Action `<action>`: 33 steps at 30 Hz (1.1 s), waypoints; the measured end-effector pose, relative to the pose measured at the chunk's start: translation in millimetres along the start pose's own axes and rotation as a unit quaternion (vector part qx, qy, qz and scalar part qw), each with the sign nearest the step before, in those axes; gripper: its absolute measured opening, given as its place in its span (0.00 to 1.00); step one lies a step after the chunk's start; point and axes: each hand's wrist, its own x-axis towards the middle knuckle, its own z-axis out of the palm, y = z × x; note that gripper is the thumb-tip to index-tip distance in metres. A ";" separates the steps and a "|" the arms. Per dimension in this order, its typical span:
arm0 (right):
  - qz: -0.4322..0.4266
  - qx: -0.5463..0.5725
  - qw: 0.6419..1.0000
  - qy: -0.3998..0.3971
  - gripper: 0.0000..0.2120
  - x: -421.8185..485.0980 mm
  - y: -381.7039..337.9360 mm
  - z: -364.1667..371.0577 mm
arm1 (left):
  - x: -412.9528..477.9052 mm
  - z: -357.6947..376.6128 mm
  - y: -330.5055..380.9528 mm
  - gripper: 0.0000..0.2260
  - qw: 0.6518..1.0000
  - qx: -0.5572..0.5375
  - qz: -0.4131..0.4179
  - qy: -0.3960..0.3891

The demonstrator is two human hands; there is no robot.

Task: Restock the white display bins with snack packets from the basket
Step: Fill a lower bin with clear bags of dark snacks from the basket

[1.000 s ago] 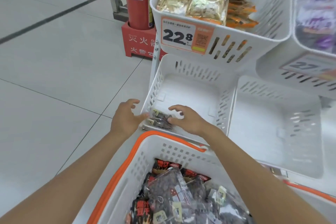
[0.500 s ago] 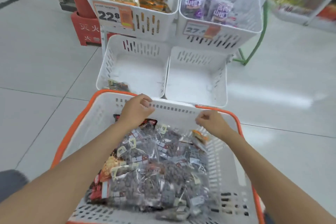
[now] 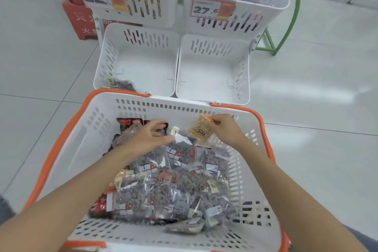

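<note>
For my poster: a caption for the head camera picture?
Right hand pinches an orange packet in the basket; left hand lies on clear packets.

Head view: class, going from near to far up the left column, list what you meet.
White plastic basket with orange handles → lower white slotted bin holding one dark snack packet → upper white bin tagged 22.8.

Beneath the fingers of the left hand (image 3: 146, 138), the clear packets (image 3: 180, 149) are partly covered — grip indiscernible. The orange packet (image 3: 198, 132) is part-masked by the right hand (image 3: 226, 132) fingertips. Far beyond the fingertips, the upper bins (image 3: 169, 6) are cropped by the top edge.
</note>
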 end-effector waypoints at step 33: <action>-0.080 0.199 0.975 0.058 0.35 -36.1 -125.8 30.9 | -19.1 -28.8 80.7 0.21 0.933 -0.357 0.025 0.038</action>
